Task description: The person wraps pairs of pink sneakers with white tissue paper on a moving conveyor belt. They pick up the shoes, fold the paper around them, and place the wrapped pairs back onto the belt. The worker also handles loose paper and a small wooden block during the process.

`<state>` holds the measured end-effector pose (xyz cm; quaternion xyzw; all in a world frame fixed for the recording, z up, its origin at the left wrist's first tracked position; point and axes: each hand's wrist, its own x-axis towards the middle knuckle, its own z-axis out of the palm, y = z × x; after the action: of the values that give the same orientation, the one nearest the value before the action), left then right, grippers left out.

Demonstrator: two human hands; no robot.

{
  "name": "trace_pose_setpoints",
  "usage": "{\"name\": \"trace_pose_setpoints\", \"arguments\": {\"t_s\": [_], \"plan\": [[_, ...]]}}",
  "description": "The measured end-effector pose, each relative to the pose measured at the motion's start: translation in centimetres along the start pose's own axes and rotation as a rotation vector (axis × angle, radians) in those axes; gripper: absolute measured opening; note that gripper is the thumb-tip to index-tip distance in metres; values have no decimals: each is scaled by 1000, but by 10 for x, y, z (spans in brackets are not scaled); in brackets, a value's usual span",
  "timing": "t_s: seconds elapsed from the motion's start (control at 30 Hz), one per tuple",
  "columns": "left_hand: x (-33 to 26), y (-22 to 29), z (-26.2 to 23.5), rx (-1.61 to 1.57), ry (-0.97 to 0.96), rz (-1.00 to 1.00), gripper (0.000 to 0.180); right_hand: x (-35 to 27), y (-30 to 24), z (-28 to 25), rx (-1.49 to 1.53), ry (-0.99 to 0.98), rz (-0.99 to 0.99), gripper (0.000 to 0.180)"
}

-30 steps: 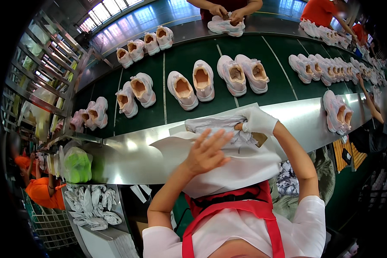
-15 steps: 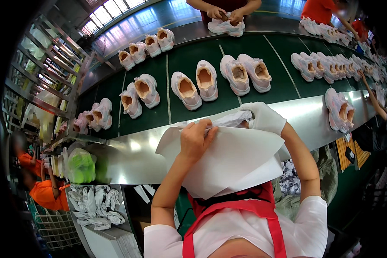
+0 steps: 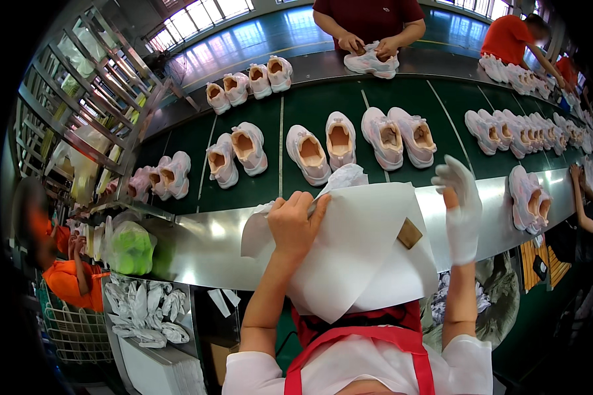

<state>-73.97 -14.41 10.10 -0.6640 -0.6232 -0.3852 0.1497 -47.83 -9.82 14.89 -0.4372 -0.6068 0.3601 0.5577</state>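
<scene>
The left hand (image 3: 295,224) is bare and grips the upper left edge of a large white paper sheet (image 3: 356,257), its fingers (image 3: 303,201) curled over the edge and pinching it. The sheet spreads from those fingers down and to the right, across the steel ledge (image 3: 204,247) and over the person's red apron (image 3: 362,332). A small brown tag (image 3: 409,233) lies on the sheet, to the right of the left fingers and left of the right wrist. Just above the left fingertips the tip of a white shoe (image 3: 344,178) peeks out from behind the sheet.

The right hand (image 3: 460,197) wears a white glove and is raised to the right of the sheet, fingers spread loosely and holding nothing; whether its wrist touches the sheet's right edge I cannot tell.

Beyond both hands, pairs of white-pink shoes (image 3: 389,135) lie on the green belt (image 3: 310,112). Another pair (image 3: 532,197) sits on the ledge right of the gloved fingers. Far across the belt another person's hands (image 3: 369,46) hold a shoe. Left of the left hand, a green bag (image 3: 132,247) rests on the ledge
</scene>
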Motion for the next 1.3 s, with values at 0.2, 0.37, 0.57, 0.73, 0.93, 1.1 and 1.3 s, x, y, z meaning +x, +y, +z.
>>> {"name": "trace_pose_setpoints", "arguments": {"t_s": [0.2, 0.37, 0.57, 0.73, 0.93, 1.1, 1.3], "plan": [[1, 26, -14, -157, -26, 12, 31, -66, -36, 57, -623, -380, -599, 75], [-10, 21, -46, -852, -220, -426, 35, -63, 24, 73, -437, -568, -314, 85], [-8, 1, -44, -736, -3, -560, 32, -70, 12, 27, -328, -322, -335, 82], [1, -23, -67, -515, 246, -569, 26, -112, -40, -38, -141, -215, -947, 47], [-1, -25, -85, -251, 49, -503, 29, -107, -43, -25, -15, -325, -1064, 21], [-15, 34, -61, -637, -7, -504, 33, -129, 57, -98, -299, 111, -213, 17], [8, 36, 52, -458, -934, -106, 34, -344, 354, -213, -896, 488, 834, 25]]}}
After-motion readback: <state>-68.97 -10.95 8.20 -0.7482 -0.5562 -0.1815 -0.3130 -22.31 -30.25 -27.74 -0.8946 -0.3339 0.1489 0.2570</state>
